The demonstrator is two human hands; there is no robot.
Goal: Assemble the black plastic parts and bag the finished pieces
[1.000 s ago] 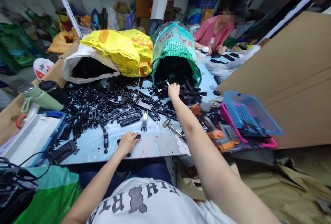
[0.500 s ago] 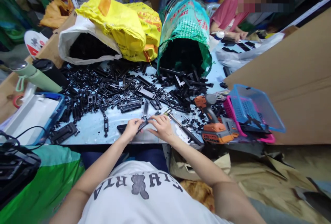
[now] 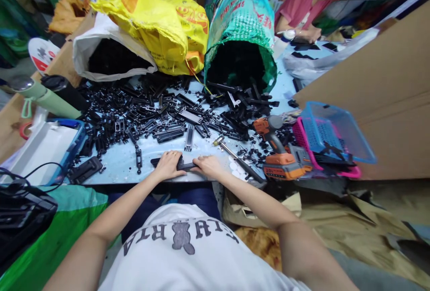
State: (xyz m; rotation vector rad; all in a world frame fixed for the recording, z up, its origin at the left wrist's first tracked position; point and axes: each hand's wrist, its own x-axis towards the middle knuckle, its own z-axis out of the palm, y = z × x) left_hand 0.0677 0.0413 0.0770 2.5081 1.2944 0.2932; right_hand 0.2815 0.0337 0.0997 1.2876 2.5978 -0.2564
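A long black part (image 3: 187,166) lies level at the table's front edge, between my two hands. Its left portion is under my left hand (image 3: 169,164), whose fingers wrap over it. My right hand (image 3: 207,166) grips the right end of the same part with fingers and thumb. Just beyond them a ribbed metal-and-black piece (image 3: 189,137) points away from me. A hammer (image 3: 239,160) rests right of my right hand, its head toward the back left. Many black parts (image 3: 117,116) are heaped across the table beyond my hands.
A white sack (image 3: 79,58), a yellow bag (image 3: 151,26) and a green woven sack (image 3: 242,22) stand behind the heap. An orange drill (image 3: 282,165) and baskets (image 3: 356,138) are at right, bottles (image 3: 50,102) and a blue tray (image 3: 79,132) at left. Another person's hand (image 3: 312,34) shows at back right.
The black part has gone from slanted to level. My left hand now lies over it, and my right hand has come down onto its right end. The camera view has shifted slightly.
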